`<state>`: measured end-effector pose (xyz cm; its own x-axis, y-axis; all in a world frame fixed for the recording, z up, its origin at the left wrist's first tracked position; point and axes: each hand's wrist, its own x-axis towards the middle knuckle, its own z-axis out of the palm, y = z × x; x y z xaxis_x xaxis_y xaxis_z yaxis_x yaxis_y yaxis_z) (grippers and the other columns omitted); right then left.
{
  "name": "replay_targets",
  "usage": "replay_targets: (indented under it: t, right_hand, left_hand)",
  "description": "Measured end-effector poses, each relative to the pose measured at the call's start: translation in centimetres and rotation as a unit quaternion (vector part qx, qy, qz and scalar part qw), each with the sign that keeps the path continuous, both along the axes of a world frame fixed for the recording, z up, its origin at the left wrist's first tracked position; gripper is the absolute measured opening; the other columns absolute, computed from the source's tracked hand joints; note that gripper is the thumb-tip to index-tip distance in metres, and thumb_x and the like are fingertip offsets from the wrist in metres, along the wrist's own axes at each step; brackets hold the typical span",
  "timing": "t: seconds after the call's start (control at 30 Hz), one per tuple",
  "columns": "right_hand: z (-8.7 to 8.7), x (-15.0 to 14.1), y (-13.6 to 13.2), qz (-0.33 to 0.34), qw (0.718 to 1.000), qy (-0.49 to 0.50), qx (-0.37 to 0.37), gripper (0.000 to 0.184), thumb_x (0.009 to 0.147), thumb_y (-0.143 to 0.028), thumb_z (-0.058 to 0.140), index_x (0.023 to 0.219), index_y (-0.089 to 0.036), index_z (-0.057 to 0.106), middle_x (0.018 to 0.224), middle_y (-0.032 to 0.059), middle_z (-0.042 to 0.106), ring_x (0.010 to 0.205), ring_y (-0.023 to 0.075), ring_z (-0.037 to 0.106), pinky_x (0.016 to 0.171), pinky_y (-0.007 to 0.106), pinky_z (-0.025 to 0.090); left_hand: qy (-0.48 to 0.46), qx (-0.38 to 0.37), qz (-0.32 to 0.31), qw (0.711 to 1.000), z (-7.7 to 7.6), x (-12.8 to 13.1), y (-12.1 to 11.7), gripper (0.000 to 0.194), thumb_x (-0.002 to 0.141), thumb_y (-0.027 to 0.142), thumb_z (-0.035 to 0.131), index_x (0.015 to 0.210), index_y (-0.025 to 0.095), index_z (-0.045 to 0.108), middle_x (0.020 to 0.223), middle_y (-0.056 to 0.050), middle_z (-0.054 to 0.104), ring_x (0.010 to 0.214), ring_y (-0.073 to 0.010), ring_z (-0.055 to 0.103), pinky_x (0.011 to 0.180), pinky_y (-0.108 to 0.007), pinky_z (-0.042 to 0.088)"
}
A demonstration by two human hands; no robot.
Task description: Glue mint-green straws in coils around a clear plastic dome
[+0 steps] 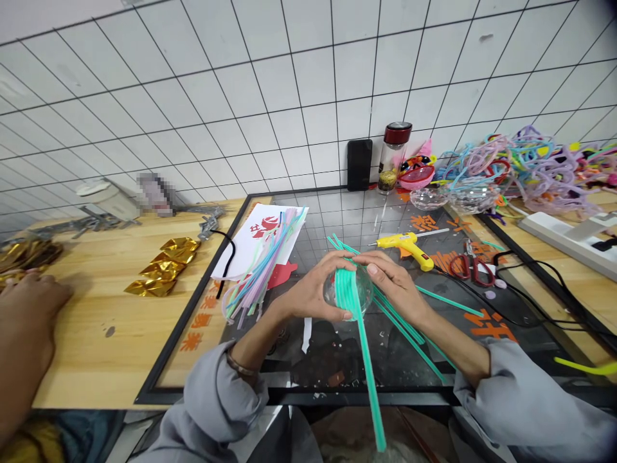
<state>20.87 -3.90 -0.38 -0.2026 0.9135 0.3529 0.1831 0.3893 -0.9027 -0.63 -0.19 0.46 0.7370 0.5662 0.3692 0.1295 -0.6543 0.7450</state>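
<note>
My left hand [311, 286] is curled around a clear faceted plastic ball [366, 292], thumb at its lower front. Green pipe cleaners [345, 287] lie side by side over the ball, and one long end hangs down toward my lap. My right hand [393, 283] closes on the ball from the other side, its fingers resting at the top by the green strands. The fingertips at the far side are partly hidden. Loose green pipe cleaners [409, 334] lie beneath my right hand and forearm on the dark glass board [318, 360].
A yellow glue gun [407, 247] and red-handled scissors [475, 269] lie right. Behind stand a phone [359, 165] and a glass bottle [391, 161], beside heaped pipe cleaners [525, 164]. Pastel pipe cleaners [265, 270] rest on paper at left. Another person's hand [31, 315] touches gold foil [29, 254].
</note>
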Motion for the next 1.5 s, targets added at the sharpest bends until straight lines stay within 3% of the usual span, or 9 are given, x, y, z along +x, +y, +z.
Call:
replay_targets:
  t: [0.33,0.53,0.67,0.87,1.27,1.5]
  right_hand:
    - [0.3,0.0,0.1,0.029,0.998,0.036,-0.044,0.048,0.093,-0.063,0.046,0.111,-0.028,0.073,0.123,0.0075,0.064,0.123,0.0264,0.055,0.113,0.050,0.036]
    - [0.1,-0.2,-0.4,0.013,0.997,0.022,-0.077,0.060,0.088,-0.061,0.055,0.140,-0.031,0.051,0.144,0.0073,0.049,0.140,0.0279,0.040,0.118,0.052,0.028]
    - [-0.6,-1.1,-0.5,-0.023,0.996,-0.001,-0.081,0.073,0.082,-0.062,0.062,0.145,-0.030,0.042,0.150,0.0088,0.043,0.144,0.0309,0.033,0.119,0.057,0.024]
    - [-1.1,-2.6,-0.7,-0.053,0.996,-0.002,-0.079,0.067,0.086,-0.061,0.058,0.142,-0.028,0.044,0.147,0.0104,0.047,0.139,0.0296,0.040,0.117,0.056,0.028]
    - [-0.3,-2.2,-0.6,-0.056,0.992,0.041,-0.110,0.072,0.081,-0.066,0.060,0.139,-0.026,0.043,0.145,0.0111,0.045,0.140,0.0292,0.038,0.118,0.053,0.029]
    - [-0.1,-1.8,-0.9,-0.053,0.996,0.002,-0.068,0.075,0.080,-0.065,0.063,0.140,-0.025,0.043,0.148,0.0120,0.043,0.140,0.0307,0.037,0.116,0.054,0.030]
  left_hand:
    - [-0.013,-0.052,0.025,0.998,0.3,0.3,-0.5,0.070,0.060,0.034,0.087,0.120,0.024,0.052,0.146,-0.016,0.045,0.140,-0.0361,0.041,0.117,-0.055,0.030]
    - [-0.034,-0.157,0.123,0.979,0.3,0.8,-0.8,0.067,0.060,0.033,0.084,0.118,0.022,0.052,0.131,-0.010,0.058,0.125,-0.0308,0.054,0.107,-0.044,0.041]
    - [-0.032,-0.178,0.163,0.970,0.5,1.3,-1.2,0.068,0.059,0.033,0.082,0.119,0.020,0.052,0.122,-0.008,0.061,0.108,-0.0260,0.059,0.095,-0.038,0.047]
    - [-0.047,-0.170,0.196,0.965,0.8,2.1,-2.0,0.065,0.057,0.025,0.079,0.116,0.020,0.053,0.113,-0.005,0.063,0.101,-0.0235,0.059,0.091,-0.036,0.046]
    - [-0.147,-0.208,0.202,0.946,0.6,1.7,-1.6,0.069,0.060,0.037,0.086,0.118,0.019,0.053,0.112,-0.006,0.062,0.104,-0.0247,0.058,0.087,-0.033,0.047]
    - [-0.253,-0.300,0.212,0.895,0.6,1.9,-1.1,0.062,0.057,0.035,0.085,0.109,0.018,0.056,0.103,-0.004,0.063,0.096,-0.0209,0.059,0.083,-0.029,0.046]
